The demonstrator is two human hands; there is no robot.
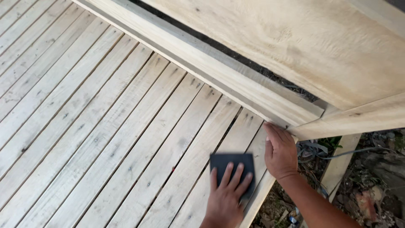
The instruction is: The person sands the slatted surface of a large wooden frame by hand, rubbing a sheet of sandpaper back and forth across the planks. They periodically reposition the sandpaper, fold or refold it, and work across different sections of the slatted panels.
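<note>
Flat-fingered, the left hand (228, 190) presses a dark sanding pad (232, 171) onto the slatted wooden panel (105, 126) near its end rail, slats running diagonally away, while the right hand (279, 151) braces the corner just beside it, gripping nothing.

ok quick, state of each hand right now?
Left hand: open, fingers flat on the dark sanding pad, pressing it on the slats.
Right hand: open, resting on the frame rail.

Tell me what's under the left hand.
A dark sanding sheet lies flat under the left hand, on the pale wooden slats. The fingers cover its lower part; the wood beneath is hidden.
</note>
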